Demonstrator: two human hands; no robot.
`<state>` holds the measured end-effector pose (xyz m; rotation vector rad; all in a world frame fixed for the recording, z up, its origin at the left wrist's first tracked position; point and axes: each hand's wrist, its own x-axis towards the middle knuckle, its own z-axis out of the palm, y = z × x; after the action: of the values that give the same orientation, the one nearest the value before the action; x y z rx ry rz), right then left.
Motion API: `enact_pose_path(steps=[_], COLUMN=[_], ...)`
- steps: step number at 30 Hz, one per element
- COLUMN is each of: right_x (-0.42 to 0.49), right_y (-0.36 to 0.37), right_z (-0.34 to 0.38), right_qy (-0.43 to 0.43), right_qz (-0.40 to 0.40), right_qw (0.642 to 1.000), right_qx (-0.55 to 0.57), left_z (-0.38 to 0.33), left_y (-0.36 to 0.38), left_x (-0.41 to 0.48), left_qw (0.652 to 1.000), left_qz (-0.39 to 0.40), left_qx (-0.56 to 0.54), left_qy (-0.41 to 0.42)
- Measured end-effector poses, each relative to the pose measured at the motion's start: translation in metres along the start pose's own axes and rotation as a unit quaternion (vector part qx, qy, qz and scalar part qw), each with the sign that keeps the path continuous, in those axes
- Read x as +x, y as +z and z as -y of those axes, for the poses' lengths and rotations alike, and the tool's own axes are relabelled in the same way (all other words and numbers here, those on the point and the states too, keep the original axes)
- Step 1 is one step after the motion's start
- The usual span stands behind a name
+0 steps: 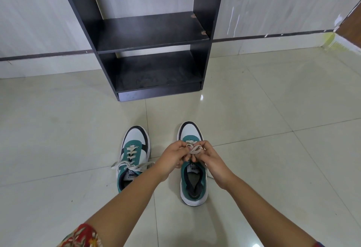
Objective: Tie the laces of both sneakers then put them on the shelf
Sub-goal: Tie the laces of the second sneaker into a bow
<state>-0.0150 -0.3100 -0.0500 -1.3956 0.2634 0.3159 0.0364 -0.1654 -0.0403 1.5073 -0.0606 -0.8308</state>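
Sneakers point(192, 168): teal, white and black panels; white soles.
Laces point(193, 149): off-white.
Shelf point(152, 31): black, with small chipped brown spots.
Floor point(273, 149): glossy cream tiles.
Wall point(39, 12): pale grey, dark stripe near base.
Sleeve point(82, 237): red, floral pattern.

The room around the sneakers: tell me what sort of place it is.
Probably a home room or entryway, seen from floor level. Glossy cream floor tiles meet a pale wall with a dark skirting strip, and a dark, bare shelf unit stands against that wall, just beyond the pair of sneakers.
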Motion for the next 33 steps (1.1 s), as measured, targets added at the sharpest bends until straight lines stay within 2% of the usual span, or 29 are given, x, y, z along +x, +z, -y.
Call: enact_pose_path(steps=[3,5,9,14,17,19,21,22,24,25,28,31,33], right_x=[-0.001,-0.001,0.006,0.007,0.003,0.003,0.005,0.007,0.011,0.012,0.015,0.015,0.017], right_y=[-0.001,-0.003,-0.003,-0.007,-0.01,-0.009,-0.007,-0.005,-0.003,-0.002,0.002,0.001,0.001], right_z=[0.001,0.0,-0.001,-0.002,-0.005,-0.004,-0.003,-0.002,0.0,0.001,0.007,0.011,0.009], right_qy=[-0.006,-0.009,0.01,0.014,-0.003,-0.016,-0.02,-0.019,-0.01,-0.003,0.03,0.06,0.063], right_qz=[-0.006,-0.039,-0.095,-0.041,-0.045,-0.062,-0.087,-0.098,-0.107,-0.104,-0.081,-0.061,-0.058], right_qw=[1.0,0.999,0.992,0.997,0.997,0.997,0.995,0.995,0.993,0.994,0.996,0.996,0.996], right_qx=[0.028,0.028,0.085,0.062,0.055,0.048,0.031,0.028,0.038,0.037,-0.011,-0.032,-0.014], left_z=[0.001,0.001,0.003,0.004,0.004,0.007,0.011,0.012,0.014,0.013,0.01,0.008,0.008], left_y=[0.001,0.002,0.004,0.003,0.001,0.001,-0.001,-0.002,-0.005,-0.006,-0.004,-0.004,-0.005], left_x=[0.003,0.003,-0.001,0.002,0.006,0.005,0.005,0.004,0.005,0.004,0.003,0.007,0.011], left_qw=[1.0,1.0,0.997,0.994,0.995,0.995,0.987,0.97,0.903,0.873,0.811,0.756,0.71], left_qz=[-0.025,-0.03,-0.041,-0.086,-0.092,-0.085,-0.096,-0.111,-0.146,-0.153,-0.125,-0.093,-0.107], left_qx=[-0.004,0.0,0.03,0.008,0.002,0.019,0.101,0.187,0.361,0.407,0.476,0.542,0.584], left_qy=[-0.002,0.001,0.051,0.06,0.041,0.046,0.081,0.108,0.18,0.22,0.315,0.355,0.378])
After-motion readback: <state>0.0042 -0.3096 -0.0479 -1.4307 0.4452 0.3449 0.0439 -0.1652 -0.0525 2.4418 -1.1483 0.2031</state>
